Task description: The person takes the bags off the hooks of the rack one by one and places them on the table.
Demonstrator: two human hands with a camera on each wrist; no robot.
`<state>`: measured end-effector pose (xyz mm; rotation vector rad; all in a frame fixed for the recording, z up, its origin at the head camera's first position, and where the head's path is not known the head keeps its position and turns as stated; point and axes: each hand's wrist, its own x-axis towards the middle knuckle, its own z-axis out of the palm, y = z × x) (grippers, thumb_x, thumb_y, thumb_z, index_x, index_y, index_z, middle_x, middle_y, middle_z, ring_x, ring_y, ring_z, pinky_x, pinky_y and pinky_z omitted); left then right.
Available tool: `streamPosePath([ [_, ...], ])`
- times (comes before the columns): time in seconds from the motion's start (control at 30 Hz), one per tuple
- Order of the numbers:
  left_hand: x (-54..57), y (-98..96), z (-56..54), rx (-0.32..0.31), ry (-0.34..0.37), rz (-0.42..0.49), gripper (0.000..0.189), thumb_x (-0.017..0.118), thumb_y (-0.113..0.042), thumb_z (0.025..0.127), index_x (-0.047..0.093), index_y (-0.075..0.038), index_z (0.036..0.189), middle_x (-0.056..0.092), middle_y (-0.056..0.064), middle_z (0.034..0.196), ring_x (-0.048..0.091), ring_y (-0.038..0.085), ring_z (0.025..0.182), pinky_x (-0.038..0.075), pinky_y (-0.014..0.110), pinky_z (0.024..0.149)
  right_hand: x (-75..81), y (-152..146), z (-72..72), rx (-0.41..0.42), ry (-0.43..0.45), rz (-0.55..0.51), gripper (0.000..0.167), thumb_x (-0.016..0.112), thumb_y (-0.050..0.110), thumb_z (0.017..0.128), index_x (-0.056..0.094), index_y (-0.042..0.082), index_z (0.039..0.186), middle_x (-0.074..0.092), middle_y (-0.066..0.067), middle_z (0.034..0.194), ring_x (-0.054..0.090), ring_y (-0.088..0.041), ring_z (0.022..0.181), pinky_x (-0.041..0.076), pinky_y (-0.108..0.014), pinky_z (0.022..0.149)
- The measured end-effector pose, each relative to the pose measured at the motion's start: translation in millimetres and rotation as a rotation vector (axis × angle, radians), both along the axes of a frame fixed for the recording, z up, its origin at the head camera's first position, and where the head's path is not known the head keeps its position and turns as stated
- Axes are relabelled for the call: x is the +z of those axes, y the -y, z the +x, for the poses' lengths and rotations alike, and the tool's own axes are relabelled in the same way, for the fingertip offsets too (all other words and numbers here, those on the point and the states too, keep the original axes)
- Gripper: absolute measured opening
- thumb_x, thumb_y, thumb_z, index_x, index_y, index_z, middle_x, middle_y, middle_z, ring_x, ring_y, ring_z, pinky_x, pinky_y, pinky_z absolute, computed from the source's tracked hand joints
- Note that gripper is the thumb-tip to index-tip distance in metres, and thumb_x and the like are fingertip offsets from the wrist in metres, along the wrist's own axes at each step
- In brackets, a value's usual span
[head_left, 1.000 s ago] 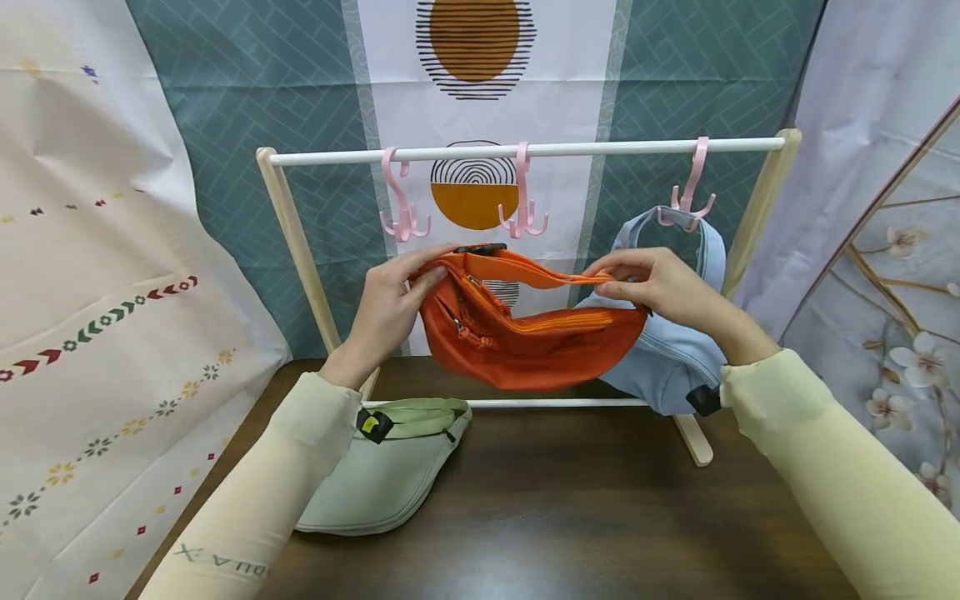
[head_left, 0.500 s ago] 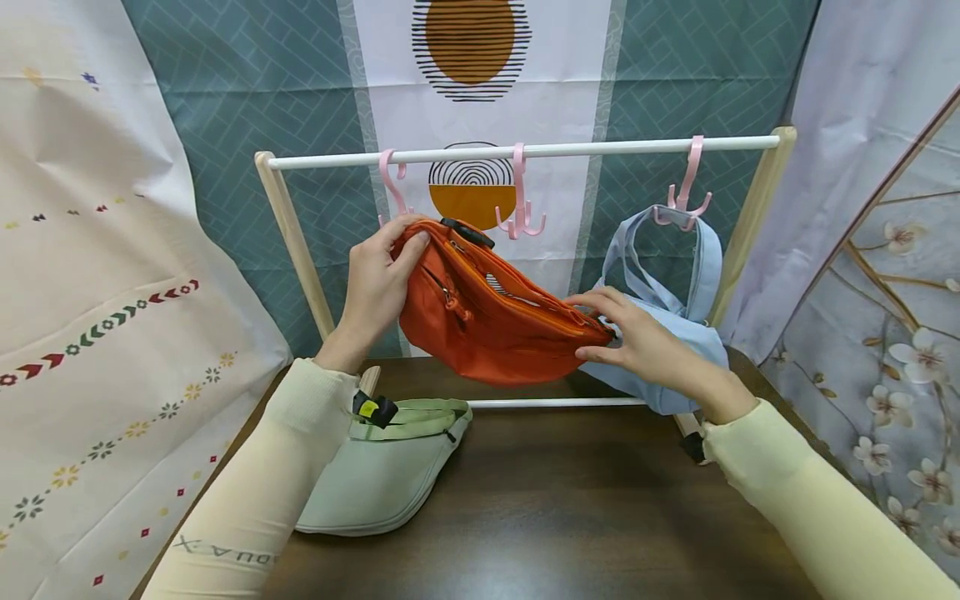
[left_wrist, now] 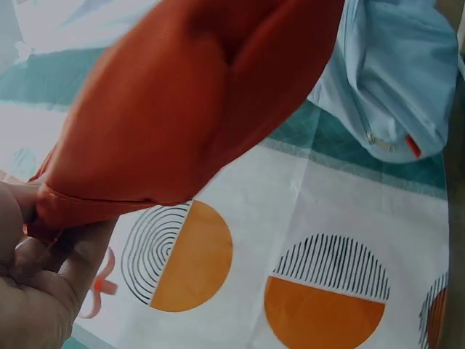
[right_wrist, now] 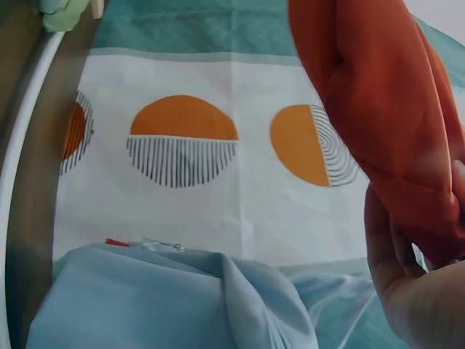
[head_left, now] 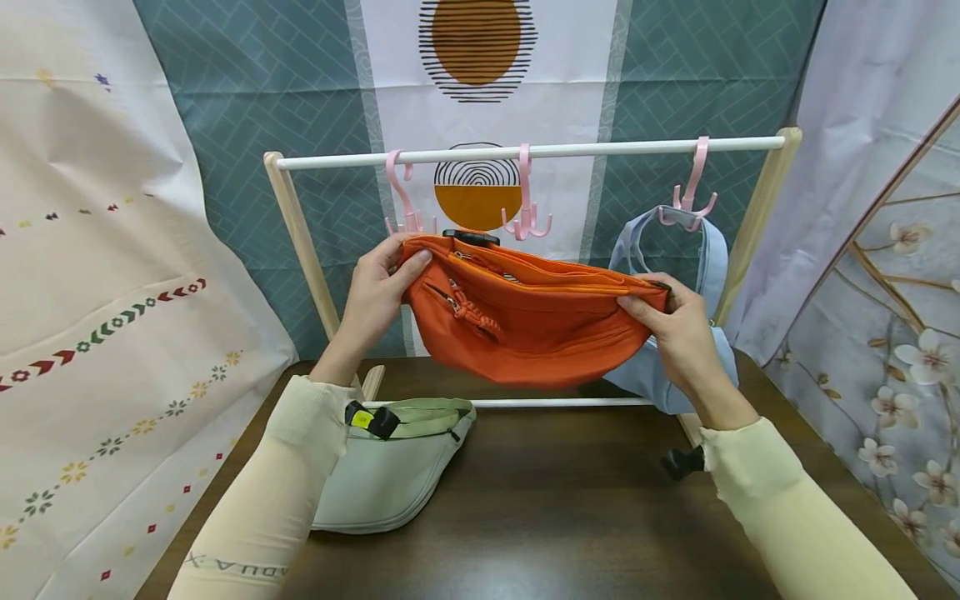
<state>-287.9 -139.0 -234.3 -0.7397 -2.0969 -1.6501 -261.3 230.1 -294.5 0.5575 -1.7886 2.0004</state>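
An orange waist bag [head_left: 532, 333] with zips, a cord pull and a black buckle is stretched level between both hands, in front of the rack. My left hand [head_left: 378, 287] pinches its left end, thumb on the front; in the left wrist view the fingers [left_wrist: 87, 254] curl behind that corner. At the other end my right hand [head_left: 678, 333] grips the bag's corner, thumb in front and fingers behind. A light blue bag [head_left: 637, 367] hangs behind the right hand, partly covered by it. Below the left hand, a pale green waist bag [head_left: 390, 479] lies on the table.
A rack with a white top rail [head_left: 585, 150] and wooden legs stands on the brown table [head_left: 570, 500]. Pink hooks hang from the rail: a left one [head_left: 401, 187], a middle one [head_left: 525, 200] and a right one [head_left: 697, 179] bearing the blue bag. Patterned cloths surround it.
The right hand first pinched the orange bag's strap, then loosened and dropped lower, and now grips the bag's right corner. The bag tilted down to the right, then came back nearly level.
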Motion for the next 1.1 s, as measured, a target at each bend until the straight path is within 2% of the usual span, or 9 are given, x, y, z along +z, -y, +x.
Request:
streamPosePath([
  [0.2, -17.4, -6.8, -2.9, -0.068, 0.083, 0.030, 0.036, 0.062, -0.016, 0.106, 0.059, 0.000, 0.138, 0.068, 0.014, 0.113, 0.073, 0.009, 0.079, 0.061, 0.027, 0.070, 5.7, -9, -2.1, -0.030, 0.026, -0.098, 0.023, 0.072, 0.001, 0.097, 0.064, 0.007, 0.117, 0.072, -0.003, 0.106, 0.070, -0.012, 0.090, 0.058, -0.020, 0.078],
  [0.27, -22.4, -8.5, -3.6, -0.072, 0.108, 0.026, 0.036, 0.062, -0.016, 0.106, 0.059, 0.000, 0.139, 0.067, 0.015, 0.114, 0.073, 0.010, 0.078, 0.061, 0.027, 0.069, 6.7, -11, -3.3, -0.046, 0.026, -0.121, 0.022, 0.072, 0.002, 0.097, 0.061, 0.006, 0.115, 0.072, -0.003, 0.104, 0.071, -0.012, 0.088, 0.059, -0.020, 0.076],
  [0.4, -32.7, -12.3, -4.4, -0.053, 0.157, 0.040, 0.035, 0.062, -0.017, 0.106, 0.060, 0.001, 0.136, 0.067, 0.017, 0.114, 0.072, 0.009, 0.077, 0.061, 0.026, 0.069, 7.8, -9, -4.3, -0.144, 0.045, -0.118, 0.020, 0.074, 0.006, 0.096, 0.061, 0.007, 0.111, 0.068, -0.004, 0.104, 0.068, -0.013, 0.087, 0.058, -0.019, 0.075],
  [0.5, -39.5, -17.3, -4.5, -0.044, 0.194, 0.085, 0.034, 0.062, -0.017, 0.107, 0.061, 0.001, 0.135, 0.067, 0.014, 0.114, 0.071, 0.008, 0.077, 0.061, 0.025, 0.069, 8.2, -6, -3.1, -0.223, 0.068, -0.124, 0.022, 0.074, 0.007, 0.096, 0.062, 0.010, 0.113, 0.066, -0.004, 0.105, 0.066, -0.014, 0.088, 0.057, -0.018, 0.075],
  [0.7, -52.5, -28.6, -3.1, -0.090, 0.259, 0.245, 0.034, 0.062, -0.017, 0.106, 0.059, -0.001, 0.136, 0.065, 0.011, 0.124, 0.071, 0.011, 0.087, 0.060, 0.026, 0.070, 6.6, -6, -0.3, -0.296, 0.092, -0.189, 0.028, 0.074, 0.005, 0.095, 0.057, 0.012, 0.116, 0.070, -0.003, 0.104, 0.069, -0.013, 0.083, 0.058, -0.019, 0.073],
  [0.8, -61.6, -31.8, -1.0, -0.087, 0.288, 0.327, 0.034, 0.064, -0.016, 0.105, 0.058, -0.002, 0.136, 0.063, 0.011, 0.129, 0.070, 0.012, 0.092, 0.059, 0.026, 0.072, 1.3, -7, 1.7, -0.369, 0.094, -0.107, 0.027, 0.075, 0.007, 0.096, 0.059, 0.012, 0.117, 0.067, -0.001, 0.106, 0.067, -0.011, 0.085, 0.057, -0.017, 0.073],
  [0.9, -71.8, -33.5, 2.7, -0.068, 0.319, 0.369, 0.036, 0.065, -0.015, 0.105, 0.058, -0.003, 0.138, 0.062, 0.011, 0.132, 0.069, 0.012, 0.097, 0.058, 0.024, 0.074, -6.5, -9, 5.9, -0.471, 0.090, 0.004, 0.028, 0.076, 0.011, 0.096, 0.063, 0.010, 0.120, 0.065, 0.003, 0.107, 0.066, -0.009, 0.084, 0.056, -0.015, 0.072],
  [0.97, -78.3, -34.0, 5.9, -0.064, 0.336, 0.377, 0.036, 0.065, -0.014, 0.104, 0.058, -0.003, 0.138, 0.062, 0.011, 0.134, 0.069, 0.012, 0.100, 0.058, 0.024, 0.077, -12.1, -10, 10.7, -0.537, 0.089, 0.063, 0.031, 0.077, 0.013, 0.096, 0.064, 0.007, 0.123, 0.064, 0.006, 0.104, 0.066, -0.005, 0.079, 0.055, -0.014, 0.070],
  [1.1, -89.3, -33.1, 12.5, -0.061, 0.335, 0.370, 0.035, 0.066, -0.015, 0.104, 0.059, -0.004, 0.137, 0.062, 0.010, 0.132, 0.068, 0.013, 0.102, 0.057, 0.024, 0.077, -20.5, -9, 22.9, -0.595, 0.096, 0.121, 0.039, 0.079, 0.017, 0.095, 0.065, 0.003, 0.129, 0.064, 0.010, 0.096, 0.066, 0.001, 0.069, 0.054, -0.013, 0.065],
])
